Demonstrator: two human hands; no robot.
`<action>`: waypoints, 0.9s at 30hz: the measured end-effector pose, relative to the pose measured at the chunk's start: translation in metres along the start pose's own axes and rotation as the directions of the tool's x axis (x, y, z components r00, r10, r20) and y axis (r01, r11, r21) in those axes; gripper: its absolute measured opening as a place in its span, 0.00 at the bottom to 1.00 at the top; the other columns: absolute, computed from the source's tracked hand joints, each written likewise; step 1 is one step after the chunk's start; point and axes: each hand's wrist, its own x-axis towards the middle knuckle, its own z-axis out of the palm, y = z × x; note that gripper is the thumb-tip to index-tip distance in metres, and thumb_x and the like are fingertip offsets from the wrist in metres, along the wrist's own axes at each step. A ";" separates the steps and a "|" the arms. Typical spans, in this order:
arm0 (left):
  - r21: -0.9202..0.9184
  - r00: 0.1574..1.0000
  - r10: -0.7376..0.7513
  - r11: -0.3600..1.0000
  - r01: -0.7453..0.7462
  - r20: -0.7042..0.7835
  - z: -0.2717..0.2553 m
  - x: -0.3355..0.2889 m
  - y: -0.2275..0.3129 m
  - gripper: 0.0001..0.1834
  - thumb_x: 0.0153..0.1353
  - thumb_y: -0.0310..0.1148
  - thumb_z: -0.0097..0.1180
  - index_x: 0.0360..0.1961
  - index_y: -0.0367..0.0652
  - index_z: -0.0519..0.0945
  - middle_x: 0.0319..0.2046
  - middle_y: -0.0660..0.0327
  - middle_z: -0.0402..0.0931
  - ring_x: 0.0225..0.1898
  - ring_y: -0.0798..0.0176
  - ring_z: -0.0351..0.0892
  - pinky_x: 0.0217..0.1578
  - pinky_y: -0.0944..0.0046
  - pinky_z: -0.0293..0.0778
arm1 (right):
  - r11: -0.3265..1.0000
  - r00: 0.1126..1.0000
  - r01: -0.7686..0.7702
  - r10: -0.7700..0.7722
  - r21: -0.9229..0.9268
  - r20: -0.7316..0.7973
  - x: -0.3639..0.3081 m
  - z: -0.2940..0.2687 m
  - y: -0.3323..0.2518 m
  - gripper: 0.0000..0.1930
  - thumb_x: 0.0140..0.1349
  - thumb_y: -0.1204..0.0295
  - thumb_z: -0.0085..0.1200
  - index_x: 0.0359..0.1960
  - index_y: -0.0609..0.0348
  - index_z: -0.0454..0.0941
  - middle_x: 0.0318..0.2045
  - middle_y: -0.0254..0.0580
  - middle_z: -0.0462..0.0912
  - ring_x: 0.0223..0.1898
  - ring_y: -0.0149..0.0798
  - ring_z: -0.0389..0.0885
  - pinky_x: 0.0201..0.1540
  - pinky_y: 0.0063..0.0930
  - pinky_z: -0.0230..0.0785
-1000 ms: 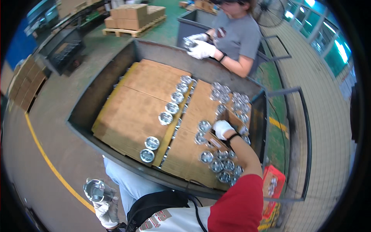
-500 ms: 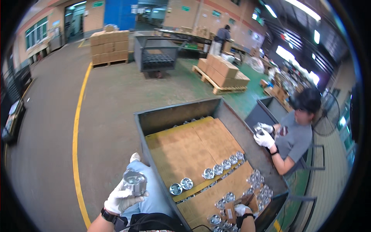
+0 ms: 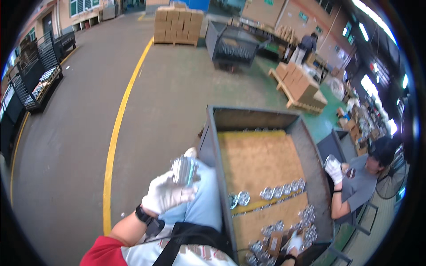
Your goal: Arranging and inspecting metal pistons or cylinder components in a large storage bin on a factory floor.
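Note:
My left hand [image 3: 166,193], in a white glove, holds up a shiny metal piston [image 3: 185,171] beside the bin. Its fingers are wrapped round the lower side of the piston. My right hand [image 3: 294,244], also gloved, is low inside the grey metal bin [image 3: 255,116], closed at the edge of a small brown cardboard box [image 3: 274,242]; its fingertips are partly hidden. Around that hand lie several loose pistons [image 3: 308,216]. Farther up, a row of pistons [image 3: 278,191] stands on the cardboard sheet [image 3: 262,159] lining the bin.
Across the bin at the right, a co-worker [image 3: 361,177] in white gloves holds a metal part. Behind stand a pallet of cartons [image 3: 301,84], stacked cartons [image 3: 178,26] and another grey bin [image 3: 230,46]. A yellow line [image 3: 116,133] runs along the floor at left.
The view has swung left, so the bin sits farther right. My left hand has turned the piston from its open end to its side. My right hand stays by the small cardboard box.

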 end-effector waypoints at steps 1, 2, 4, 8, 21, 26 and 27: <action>-0.023 1.000 -0.013 1.000 0.013 0.021 0.003 0.008 0.008 0.41 0.62 0.53 0.55 0.68 0.38 0.59 0.59 0.44 0.68 0.47 0.48 0.78 0.47 0.49 0.78 | 0.956 0.999 -0.039 0.043 0.289 -0.007 -0.005 -0.006 -0.004 0.25 0.70 0.55 0.46 0.57 0.64 0.73 0.43 0.52 0.85 0.40 0.49 0.81 0.46 0.37 0.74; -0.043 1.000 -0.030 0.999 0.030 0.010 0.004 0.013 0.010 0.43 0.61 0.55 0.56 0.68 0.37 0.59 0.58 0.44 0.68 0.47 0.48 0.78 0.47 0.49 0.79 | 0.829 0.995 -0.075 0.103 0.553 -0.019 -0.005 -0.020 -0.025 0.25 0.72 0.55 0.44 0.54 0.70 0.74 0.41 0.53 0.84 0.32 0.43 0.80 0.39 0.36 0.73; -0.184 0.994 -0.030 0.982 0.050 0.110 -0.001 0.018 0.012 0.41 0.62 0.53 0.55 0.67 0.35 0.60 0.60 0.40 0.67 0.52 0.45 0.77 0.53 0.43 0.75 | 0.815 0.995 0.052 -0.089 0.577 0.036 -0.041 -0.077 -0.108 0.16 0.70 0.70 0.48 0.53 0.67 0.74 0.39 0.41 0.81 0.38 0.33 0.76 0.42 0.29 0.71; -0.138 0.988 0.039 0.990 -0.018 0.150 0.005 0.023 0.005 0.42 0.61 0.54 0.57 0.66 0.35 0.61 0.57 0.40 0.69 0.51 0.46 0.78 0.52 0.43 0.76 | 0.347 0.382 0.923 -0.770 0.167 -0.511 -0.127 -0.133 -0.273 0.14 0.54 0.83 0.59 0.42 0.57 0.83 0.31 0.40 0.82 0.31 0.39 0.81 0.35 0.29 0.73; 0.442 0.923 0.384 0.834 -0.330 -0.036 0.037 -0.010 0.002 0.46 0.53 0.51 0.71 0.65 0.40 0.62 0.56 0.51 0.73 0.52 0.50 0.79 0.54 0.43 0.77 | -0.371 -0.175 0.854 -0.866 0.365 -0.469 -0.231 -0.144 -0.408 0.18 0.42 0.81 0.65 0.39 0.59 0.82 0.26 0.36 0.79 0.18 0.38 0.76 0.19 0.29 0.64; 0.463 0.892 0.445 0.809 -0.361 -0.083 0.034 -0.003 0.002 0.47 0.47 0.40 0.77 0.64 0.41 0.62 0.54 0.55 0.74 0.52 0.55 0.79 0.52 0.50 0.81 | -0.341 -0.207 0.905 -0.875 0.255 -0.437 -0.233 -0.153 -0.414 0.16 0.42 0.78 0.67 0.37 0.56 0.82 0.23 0.33 0.76 0.17 0.38 0.73 0.18 0.29 0.62; 0.523 0.865 0.496 0.758 -0.390 -0.073 0.033 -0.002 0.000 0.47 0.48 0.45 0.75 0.64 0.41 0.62 0.53 0.53 0.74 0.49 0.50 0.81 0.51 0.49 0.81 | -0.341 -0.208 0.905 -0.877 0.256 -0.433 -0.233 -0.153 -0.415 0.16 0.42 0.78 0.67 0.37 0.56 0.82 0.23 0.33 0.76 0.17 0.38 0.73 0.18 0.29 0.62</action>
